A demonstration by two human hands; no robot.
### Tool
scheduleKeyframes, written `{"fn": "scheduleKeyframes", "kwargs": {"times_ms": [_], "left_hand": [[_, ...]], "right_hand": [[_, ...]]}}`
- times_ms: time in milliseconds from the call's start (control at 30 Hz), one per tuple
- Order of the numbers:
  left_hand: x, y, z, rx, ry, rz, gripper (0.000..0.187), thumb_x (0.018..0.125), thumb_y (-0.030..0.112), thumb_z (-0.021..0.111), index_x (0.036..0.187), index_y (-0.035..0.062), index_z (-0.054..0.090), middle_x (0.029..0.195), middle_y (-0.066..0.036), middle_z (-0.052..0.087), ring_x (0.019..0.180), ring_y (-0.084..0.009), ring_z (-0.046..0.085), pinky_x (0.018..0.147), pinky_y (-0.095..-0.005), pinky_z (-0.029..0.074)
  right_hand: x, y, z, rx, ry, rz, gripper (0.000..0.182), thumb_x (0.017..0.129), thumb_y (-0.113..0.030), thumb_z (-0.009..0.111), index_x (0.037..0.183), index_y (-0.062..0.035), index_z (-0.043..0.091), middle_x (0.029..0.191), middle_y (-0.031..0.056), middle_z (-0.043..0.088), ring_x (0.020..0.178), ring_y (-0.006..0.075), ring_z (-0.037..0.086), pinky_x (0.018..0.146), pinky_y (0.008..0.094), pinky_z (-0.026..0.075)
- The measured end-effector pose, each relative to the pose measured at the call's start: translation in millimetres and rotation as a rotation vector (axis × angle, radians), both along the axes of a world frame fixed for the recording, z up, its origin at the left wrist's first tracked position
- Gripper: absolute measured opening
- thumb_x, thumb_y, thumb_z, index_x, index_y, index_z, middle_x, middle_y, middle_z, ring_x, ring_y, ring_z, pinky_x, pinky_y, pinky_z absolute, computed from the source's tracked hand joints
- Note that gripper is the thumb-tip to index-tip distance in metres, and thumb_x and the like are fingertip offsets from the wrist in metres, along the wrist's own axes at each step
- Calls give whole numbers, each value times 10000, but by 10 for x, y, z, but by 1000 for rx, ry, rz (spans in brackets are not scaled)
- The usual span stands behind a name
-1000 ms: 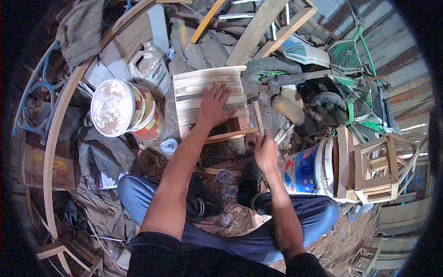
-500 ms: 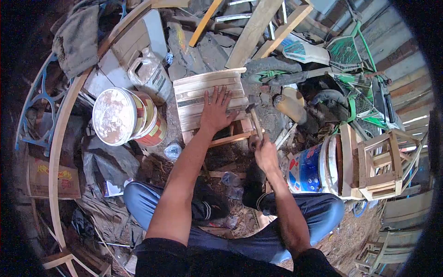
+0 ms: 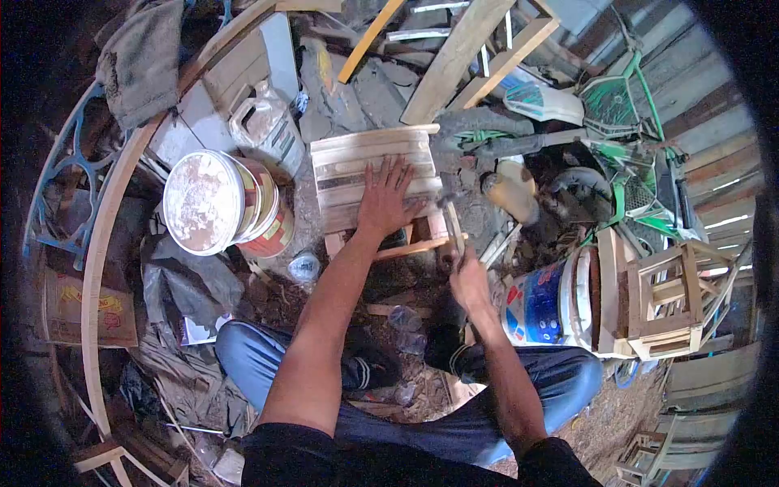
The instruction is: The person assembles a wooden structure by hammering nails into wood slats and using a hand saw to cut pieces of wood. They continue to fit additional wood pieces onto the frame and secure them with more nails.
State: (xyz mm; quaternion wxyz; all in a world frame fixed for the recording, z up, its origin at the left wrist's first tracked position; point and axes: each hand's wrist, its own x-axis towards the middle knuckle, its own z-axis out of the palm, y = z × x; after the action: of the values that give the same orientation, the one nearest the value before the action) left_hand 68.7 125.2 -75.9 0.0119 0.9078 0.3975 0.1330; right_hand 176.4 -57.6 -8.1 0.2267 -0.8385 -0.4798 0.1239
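Note:
My left hand [image 3: 386,201] lies flat with fingers spread on the slatted top of a small wooden stool-like piece [image 3: 341,180]. Its pale slats run crosswise, with a darker one among them, and an open frame shows below along the near side. My right hand [image 3: 471,284] is wrapped round the wooden handle of a hammer [image 3: 455,231]. The hammer's head, smeared by motion, is close to the right end of the slats. Part of the frame is hidden under my left hand and forearm.
White-lidded buckets [image 3: 203,203] and a dirty plastic jug [image 3: 266,130] stand at left. A blue paint bucket [image 3: 535,304] is at right, beside small wooden frames [image 3: 669,296]. A green-and-black bike [image 3: 625,174] lies behind. Planks [image 3: 458,61] lean at the back.
The view has shifted slightly, so the wooden piece sits a little lower and further right. My left hand stays on the slats; the hammer's head has shifted slightly and blurred.

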Motion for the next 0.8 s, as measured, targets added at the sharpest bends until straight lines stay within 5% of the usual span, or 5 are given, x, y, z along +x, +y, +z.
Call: {"fn": "scheduleKeyframes", "kwargs": {"times_ms": [167, 233, 367, 533, 800], "left_hand": [[-18, 7, -75, 56, -98, -21, 728, 868, 586, 366, 1411, 106, 311, 1506, -111, 175, 1395, -315, 119, 1102, -557, 44], [-14, 19, -121, 56, -106, -24, 727, 867, 590, 364, 1406, 104, 322, 1505, -111, 181, 1395, -315, 118, 1102, -558, 42], [-15, 8, -5, 4, -4, -4, 731, 873, 608, 313, 1440, 151, 253, 1517, -85, 148, 1404, -299, 69, 1102, -554, -5], [-25, 4, -43, 10, -3, 4, 728, 873, 609, 306, 1438, 151, 260, 1518, -81, 146, 1404, -295, 72, 1102, -557, 2], [-26, 27, -88, 55, -127, -23, 715, 859, 581, 392, 1400, 118, 335, 1497, -105, 204, 1394, -306, 124, 1102, -562, 51]], "right_hand": [[27, 22, 193, -28, 131, -135, 231, 935, -217, 449, 942, 14, 462, 693, 284, 587, 695, 481, 577, 576, 523, 431], [-70, 23, 302, 239, 201, -134, 268, 945, -254, 422, 942, 10, 465, 709, 275, 596, 698, 476, 582, 575, 517, 434], [86, -33, -84, -110, -22, -25, 221, 953, -215, 420, 954, 0, 469, 713, 249, 611, 703, 448, 604, 587, 483, 452], [-71, 23, 368, 198, 224, -162, 275, 952, -266, 409, 979, 2, 467, 697, 272, 599, 727, 470, 588, 590, 521, 431], [35, -1, 76, 60, 160, -101, 256, 945, -244, 429, 980, 6, 475, 694, 310, 566, 705, 502, 557, 580, 548, 405]]}}
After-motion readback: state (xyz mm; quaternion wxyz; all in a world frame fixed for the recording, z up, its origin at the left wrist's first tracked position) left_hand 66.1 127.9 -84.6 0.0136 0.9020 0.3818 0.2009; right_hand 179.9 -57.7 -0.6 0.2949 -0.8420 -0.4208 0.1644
